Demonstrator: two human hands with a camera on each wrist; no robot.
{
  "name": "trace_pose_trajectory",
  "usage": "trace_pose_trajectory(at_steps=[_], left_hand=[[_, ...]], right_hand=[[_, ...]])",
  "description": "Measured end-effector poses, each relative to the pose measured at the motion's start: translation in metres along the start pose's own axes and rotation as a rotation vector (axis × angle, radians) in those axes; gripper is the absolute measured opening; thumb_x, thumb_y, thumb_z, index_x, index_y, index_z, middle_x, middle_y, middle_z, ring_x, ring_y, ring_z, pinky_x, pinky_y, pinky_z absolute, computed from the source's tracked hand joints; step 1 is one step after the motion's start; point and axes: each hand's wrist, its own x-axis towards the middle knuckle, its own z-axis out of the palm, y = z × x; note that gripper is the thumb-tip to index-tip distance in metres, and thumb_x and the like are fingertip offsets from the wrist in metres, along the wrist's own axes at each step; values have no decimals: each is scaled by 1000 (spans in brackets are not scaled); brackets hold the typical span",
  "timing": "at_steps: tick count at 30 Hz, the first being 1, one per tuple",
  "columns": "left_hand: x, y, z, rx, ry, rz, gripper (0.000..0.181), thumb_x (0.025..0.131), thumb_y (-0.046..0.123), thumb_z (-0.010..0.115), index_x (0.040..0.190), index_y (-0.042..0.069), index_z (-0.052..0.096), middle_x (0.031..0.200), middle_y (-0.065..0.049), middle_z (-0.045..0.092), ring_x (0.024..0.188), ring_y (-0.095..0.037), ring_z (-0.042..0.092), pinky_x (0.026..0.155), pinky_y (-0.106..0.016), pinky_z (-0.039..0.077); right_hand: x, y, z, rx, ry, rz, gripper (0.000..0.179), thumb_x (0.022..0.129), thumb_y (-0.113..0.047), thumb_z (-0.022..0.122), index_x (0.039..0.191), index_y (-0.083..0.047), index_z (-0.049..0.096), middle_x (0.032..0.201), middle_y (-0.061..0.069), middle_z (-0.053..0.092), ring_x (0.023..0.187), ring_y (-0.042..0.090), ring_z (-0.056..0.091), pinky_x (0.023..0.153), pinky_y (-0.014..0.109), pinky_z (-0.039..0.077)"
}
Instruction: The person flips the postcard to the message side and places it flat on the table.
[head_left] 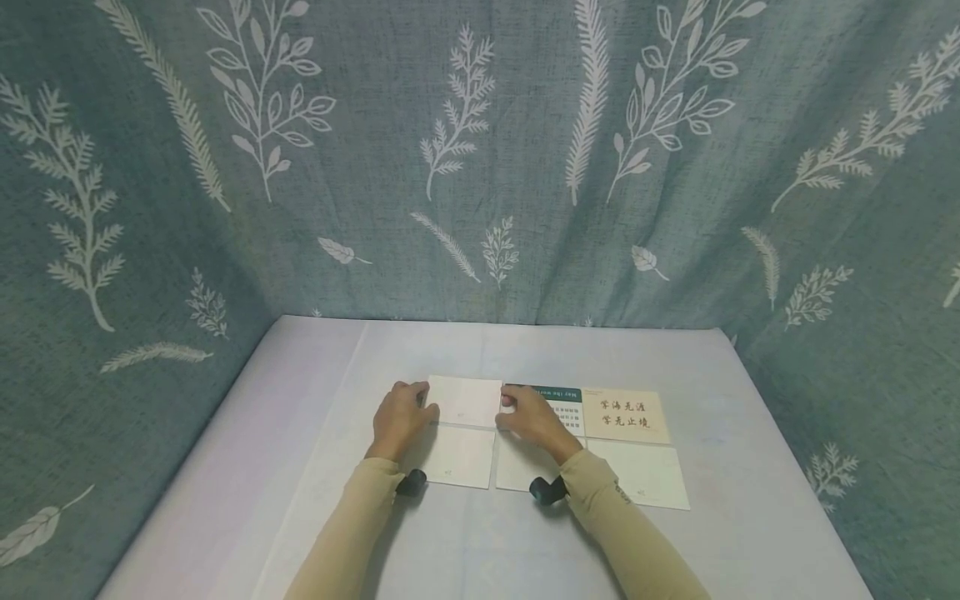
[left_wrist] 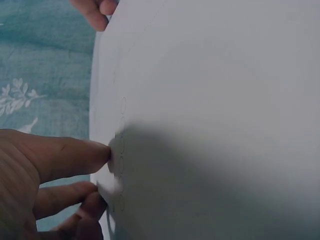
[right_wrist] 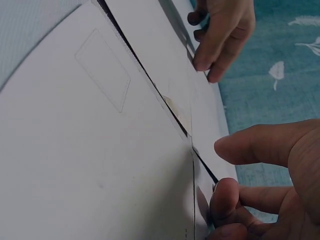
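A blank white postcard (head_left: 465,400) lies at the upper left of a group of cards, between the two hands. At its left edge is my left hand (head_left: 399,421), thumb and fingertips touching the edge; in the left wrist view its thumb (left_wrist: 92,157) reaches the card's border. My right hand (head_left: 536,421) is at the opposite edge and partly covers a green-and-white printed card (head_left: 566,408). In the right wrist view the right thumb (right_wrist: 240,149) stands apart from the bent fingers (right_wrist: 225,197), which rest by the card edges.
A cream card with brown characters (head_left: 622,415) lies at the right end of the upper row. Below are white cards at left (head_left: 459,457), middle (head_left: 521,467) and right (head_left: 641,473). All lie on a white-covered table (head_left: 360,533), with a leaf-patterned green curtain (head_left: 510,167) around it.
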Motion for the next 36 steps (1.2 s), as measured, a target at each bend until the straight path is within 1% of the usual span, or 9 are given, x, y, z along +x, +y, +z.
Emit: trace_pose_trajectory(at_steps=[7, 13, 19, 21, 24, 28, 31, 33, 36], left_hand=[[-2, 1, -1, 12, -13, -6, 48, 83, 17, 74, 129, 4, 68, 121, -20, 64, 101, -35, 64, 85, -50, 53], [-3, 2, -1, 27, -8, -2, 46, 84, 16, 71, 128, 4, 68, 121, -20, 64, 101, -35, 63, 84, -49, 53], [-6, 4, -1, 21, -5, -17, 46, 86, 18, 68, 129, 4, 68, 121, -19, 64, 104, -36, 63, 88, -50, 52], [-7, 5, -1, 9, 1, -20, 46, 87, 20, 67, 130, 4, 67, 121, -19, 64, 104, -35, 63, 89, -50, 52], [-10, 5, -1, -21, 11, -19, 45, 87, 21, 66, 129, 5, 68, 119, -16, 66, 101, -33, 63, 85, -47, 52], [-13, 7, 0, -46, 27, 19, 43, 87, 22, 66, 127, 8, 69, 115, -12, 68, 97, -30, 63, 81, -45, 53], [-16, 13, 1, -47, 48, 68, 41, 88, 22, 68, 126, 9, 70, 113, -10, 69, 98, -30, 64, 82, -45, 53], [-19, 19, 1, -51, 68, 104, 39, 88, 22, 69, 125, 9, 71, 110, -9, 70, 97, -30, 65, 81, -45, 53], [-20, 30, 4, -51, 73, 153, 37, 88, 22, 71, 123, 9, 72, 108, -8, 70, 96, -29, 66, 79, -44, 54]], right_hand=[[0, 0, -1, 0, 3, 16, 59, 86, -20, 73, 140, -3, 58, 121, 11, 67, 116, 31, 61, 98, 47, 50], [-1, 0, -2, -1, 8, 16, 59, 86, -20, 73, 140, -3, 58, 120, 10, 67, 114, 31, 61, 97, 47, 50], [-2, 4, -2, 4, 29, -10, 59, 86, -18, 71, 141, -1, 56, 121, 10, 67, 119, 31, 59, 103, 48, 46], [-4, 7, -4, 21, 60, -22, 58, 86, -17, 70, 141, -1, 57, 119, 9, 67, 114, 28, 60, 101, 46, 47], [-11, 10, -9, 75, 109, -33, 56, 87, -16, 69, 141, -3, 57, 117, 6, 66, 97, 21, 61, 90, 41, 51], [-26, 13, -20, 140, 157, -36, 55, 90, -16, 69, 143, -6, 56, 118, 5, 64, 85, 15, 57, 76, 34, 49], [-37, 19, -27, 143, 184, -35, 56, 91, -16, 70, 144, -8, 55, 120, 6, 63, 84, 14, 57, 73, 33, 49], [-42, 23, -32, 127, 196, -24, 57, 91, -16, 70, 145, -8, 54, 122, 6, 63, 85, 14, 58, 74, 33, 49], [-50, 32, -41, 109, 220, -9, 58, 91, -17, 71, 145, -7, 53, 123, 6, 62, 88, 15, 59, 76, 33, 50]])
